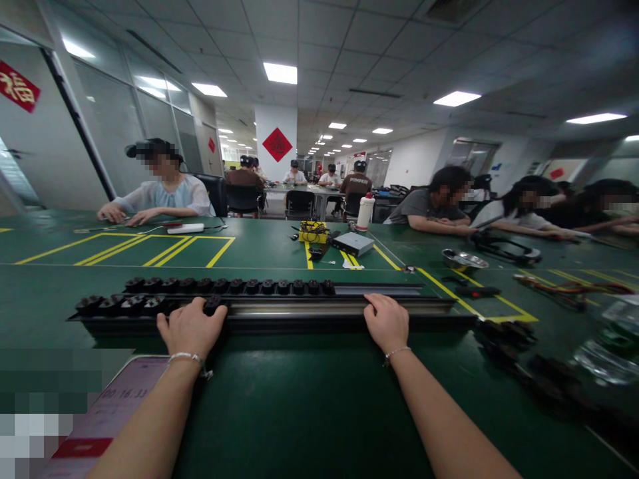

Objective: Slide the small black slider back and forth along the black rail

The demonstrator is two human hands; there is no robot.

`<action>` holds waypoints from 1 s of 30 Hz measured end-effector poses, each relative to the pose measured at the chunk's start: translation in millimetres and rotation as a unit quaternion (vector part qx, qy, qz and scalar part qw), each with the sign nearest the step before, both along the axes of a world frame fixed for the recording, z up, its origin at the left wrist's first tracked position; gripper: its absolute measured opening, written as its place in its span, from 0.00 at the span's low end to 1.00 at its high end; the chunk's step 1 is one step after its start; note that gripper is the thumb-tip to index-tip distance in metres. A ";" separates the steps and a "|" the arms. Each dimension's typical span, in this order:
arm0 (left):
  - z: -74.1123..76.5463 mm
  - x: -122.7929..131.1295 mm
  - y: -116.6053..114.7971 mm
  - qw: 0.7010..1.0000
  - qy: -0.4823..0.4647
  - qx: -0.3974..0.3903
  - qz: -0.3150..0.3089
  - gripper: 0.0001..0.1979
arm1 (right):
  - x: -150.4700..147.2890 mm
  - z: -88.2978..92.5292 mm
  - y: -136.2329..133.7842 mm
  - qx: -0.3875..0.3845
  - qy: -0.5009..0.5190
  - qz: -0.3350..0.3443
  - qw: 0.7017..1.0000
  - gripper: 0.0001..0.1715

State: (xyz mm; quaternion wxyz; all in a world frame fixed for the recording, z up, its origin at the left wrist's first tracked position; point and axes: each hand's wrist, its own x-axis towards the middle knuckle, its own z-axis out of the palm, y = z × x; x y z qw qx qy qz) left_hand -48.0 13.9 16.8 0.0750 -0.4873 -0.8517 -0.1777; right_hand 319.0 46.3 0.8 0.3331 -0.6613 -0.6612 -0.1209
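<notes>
A long black metal channel (294, 324), like a power strip housing, lies crosswise in front of me. Black socket modules (111, 305) sit in a row in its left part; its silvery inside shows to the right. My left hand (192, 327) closes around a black socket module (214, 306) at the right end of this row. Gripping the near channel towards its right part is my right hand (388, 324), fingers over its far side. Right behind lies a second channel (379, 290) with a longer row of black socket modules (252, 286).
Beyond are a yellow box (313, 232), a grey box (353, 244), a white bottle (366, 213) and a metal bowl (464, 260). Dark parts (544, 379) lie at right near clear plastic (612, 346). A phone-like screen (114, 406) lies front left. Other people sit around the table.
</notes>
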 end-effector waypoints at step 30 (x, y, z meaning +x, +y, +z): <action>-1.3 -0.6 0.2 1.000 -0.006 -0.009 0.002 0.24 | -0.2 -0.4 -0.2 -0.005 0.005 -0.005 1.000 0.20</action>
